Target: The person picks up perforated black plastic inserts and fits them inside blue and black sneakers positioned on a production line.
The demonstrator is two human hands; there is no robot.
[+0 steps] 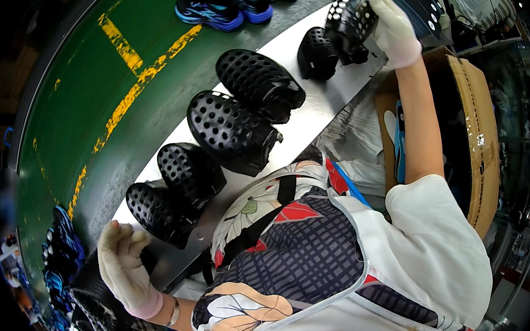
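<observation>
Up at the right, my gloved right hand point(396, 31) is closed on a black perforated plastic shoe tree point(351, 18), lifted over the far end of a white board. Just below it stands a smaller black heel-shaped piece point(317, 53). Along the board point(311, 124) lie two larger black perforated shoe trees, the front one point(233, 131) beside the other point(258, 80). Nearer me are two smaller perforated pieces, one point(190, 170) behind the other point(160, 210). At the lower left, my gloved left hand point(123, 268) curves loosely beside the nearest piece, fingers apart, holding nothing visible.
Black-and-blue sports shoes point(209, 6) stand at the far side of the green surface point(87, 106) with worn yellow lines. More blue shoes point(63, 242) are at the lower left. An open cardboard box point(478, 146) with blue insoles point(399, 142) inside stands at my right.
</observation>
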